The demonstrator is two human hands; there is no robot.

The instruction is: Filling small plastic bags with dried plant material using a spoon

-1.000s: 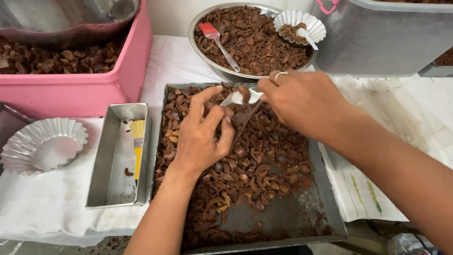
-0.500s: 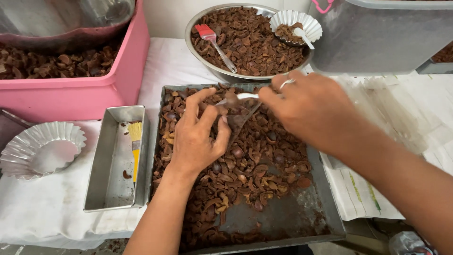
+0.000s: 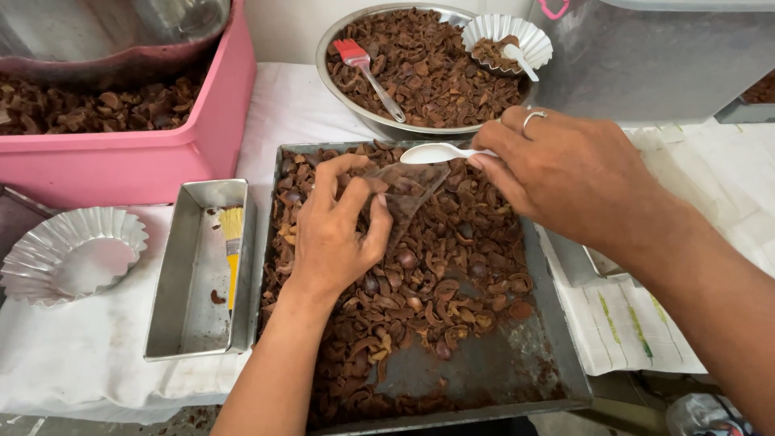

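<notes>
A dark metal tray (image 3: 557, 355) in front of me holds a layer of brown shell pieces (image 3: 428, 282). My left hand (image 3: 335, 234) hovers over the tray's upper left and pinches a small clear plastic bag (image 3: 404, 190) open. My right hand (image 3: 565, 173), with a ring on one finger, holds a white plastic spoon (image 3: 440, 152) level just above the bag's mouth. Whether anything lies in the spoon's bowl is hard to tell.
A round steel bowl (image 3: 339, 89) of shells with a red brush (image 3: 363, 64) stands behind the tray, with a fluted white cup (image 3: 504, 36) and spoon on it. To the left lie a small loaf tin (image 3: 186, 266) with a yellow brush (image 3: 232, 242), a fluted foil mould (image 3: 69, 254) and a pink tub (image 3: 161, 153).
My right hand has lifted and moved right, bringing the white spoon over the bag. My left hand has opened the clear bag wider.
</notes>
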